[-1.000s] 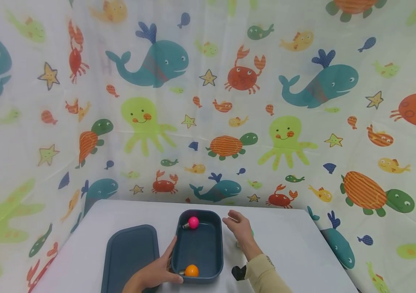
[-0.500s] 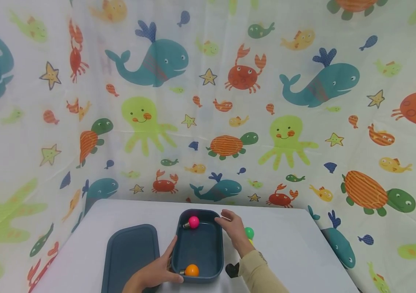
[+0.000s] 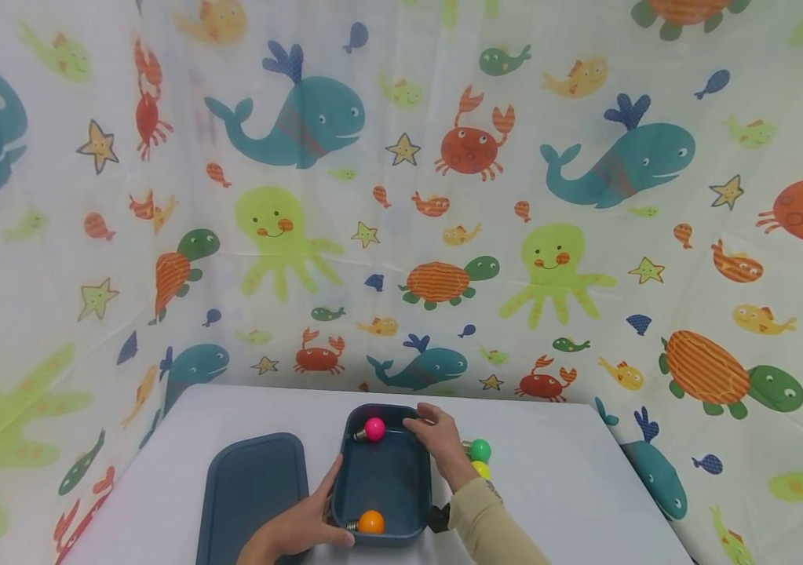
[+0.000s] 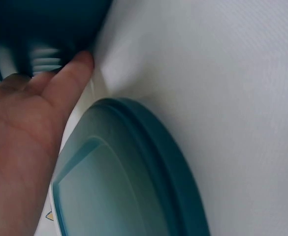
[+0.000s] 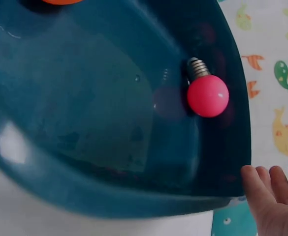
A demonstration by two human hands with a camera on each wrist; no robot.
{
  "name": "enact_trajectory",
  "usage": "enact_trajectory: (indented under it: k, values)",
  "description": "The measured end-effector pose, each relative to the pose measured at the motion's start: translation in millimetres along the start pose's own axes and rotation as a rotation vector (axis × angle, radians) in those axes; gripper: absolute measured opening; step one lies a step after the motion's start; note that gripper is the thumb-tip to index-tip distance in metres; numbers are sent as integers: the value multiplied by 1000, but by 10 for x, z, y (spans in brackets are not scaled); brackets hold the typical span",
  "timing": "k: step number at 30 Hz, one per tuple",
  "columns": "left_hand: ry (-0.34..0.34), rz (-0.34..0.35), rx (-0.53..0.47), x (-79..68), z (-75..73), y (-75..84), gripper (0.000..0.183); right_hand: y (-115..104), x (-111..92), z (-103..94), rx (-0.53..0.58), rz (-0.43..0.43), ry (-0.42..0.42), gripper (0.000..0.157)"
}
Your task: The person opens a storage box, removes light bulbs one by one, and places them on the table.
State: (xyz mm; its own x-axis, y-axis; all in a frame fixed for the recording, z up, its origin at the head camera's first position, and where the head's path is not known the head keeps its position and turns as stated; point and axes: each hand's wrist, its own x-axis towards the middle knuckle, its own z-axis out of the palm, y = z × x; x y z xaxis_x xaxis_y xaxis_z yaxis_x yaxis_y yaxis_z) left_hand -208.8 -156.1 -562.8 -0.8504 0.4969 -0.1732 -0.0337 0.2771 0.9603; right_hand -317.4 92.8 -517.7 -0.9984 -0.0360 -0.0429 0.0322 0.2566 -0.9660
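A dark blue rectangular container [image 3: 381, 479] stands on the white table, its inside showing. A pink light bulb [image 3: 374, 429] lies in its far left corner and an orange light bulb [image 3: 371, 523] by the near wall. My left hand [image 3: 305, 518] holds the near left corner, fingers along the left side and thumb at the front. In the left wrist view, that hand [image 4: 30, 113] lies against the container's outer wall. At the far right corner is my right hand [image 3: 439, 442]; in the right wrist view its extended fingers [image 5: 256, 184] are right at the rim.
A matching lid [image 3: 253, 486] lies flat left of the container. Beyond my right wrist are a green light bulb [image 3: 480, 450] and a yellow light bulb [image 3: 481, 469] on the table [image 3: 549, 486]. A sea-animal curtain [image 3: 401, 235] hangs behind the far edge.
My right hand has moved left to the container's far right corner, bringing the green and yellow bulbs into view. The left hand and container have stayed still.
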Motion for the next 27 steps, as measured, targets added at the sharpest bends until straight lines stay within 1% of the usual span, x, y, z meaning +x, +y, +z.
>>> enact_trajectory:
  k: [12,19,27]
  values:
    - [4,11,16,-17,6,-5,116,-44,10,128,-4,-18,-37,63]
    - [-1,20,8,0,19,-22,116,-9,22,192,-5,-14,-47,58]
    - [6,11,5,-16,38,9,115,-6,25,246,-25,-7,-27,57]
